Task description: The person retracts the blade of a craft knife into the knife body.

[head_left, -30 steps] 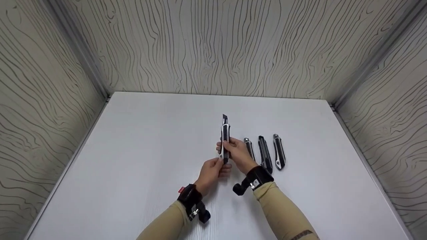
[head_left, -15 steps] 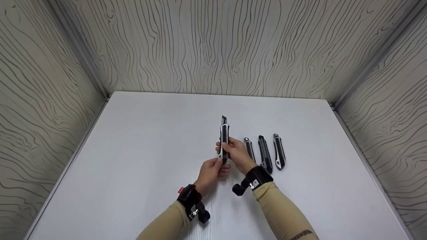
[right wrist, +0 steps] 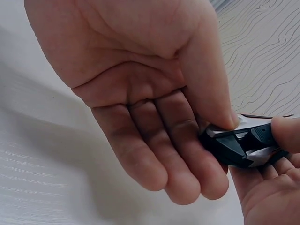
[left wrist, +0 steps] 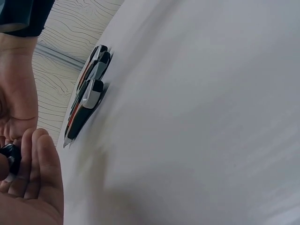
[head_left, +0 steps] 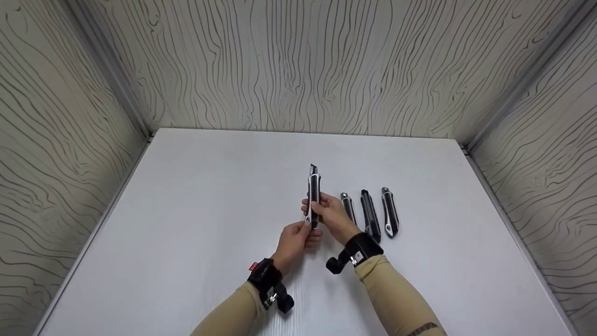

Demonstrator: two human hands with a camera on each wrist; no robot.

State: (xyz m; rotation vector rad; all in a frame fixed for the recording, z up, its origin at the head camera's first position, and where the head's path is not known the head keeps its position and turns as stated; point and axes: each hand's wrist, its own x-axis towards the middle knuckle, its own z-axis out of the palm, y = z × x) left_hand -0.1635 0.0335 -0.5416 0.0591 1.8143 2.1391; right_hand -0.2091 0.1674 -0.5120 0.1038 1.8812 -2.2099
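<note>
In the head view a black and silver utility knife (head_left: 314, 189) stands nearly upright above the white table, blade tip showing at its top. My right hand (head_left: 332, 214) holds its handle from the right, the thumb lying on the handle's front face. My left hand (head_left: 293, 240) pinches the bottom end of the knife between thumb and forefinger. In the right wrist view, the left hand (right wrist: 140, 98) has its other fingers stretched out beside the knife (right wrist: 243, 143). The left wrist view catches only the knife's dark end (left wrist: 11, 157).
Right of the hands, three more utility knives lie side by side: one (head_left: 348, 207) partly hidden by my right hand, a dark one (head_left: 370, 214) and a black and silver one (head_left: 391, 212). Wood-patterned panels (head_left: 289, 70) enclose the white table (head_left: 196, 196).
The blade sticks out less at the knife's top than a second ago. My right thumb has slid slightly down the handle. Both hands otherwise stay nearly in place.
</note>
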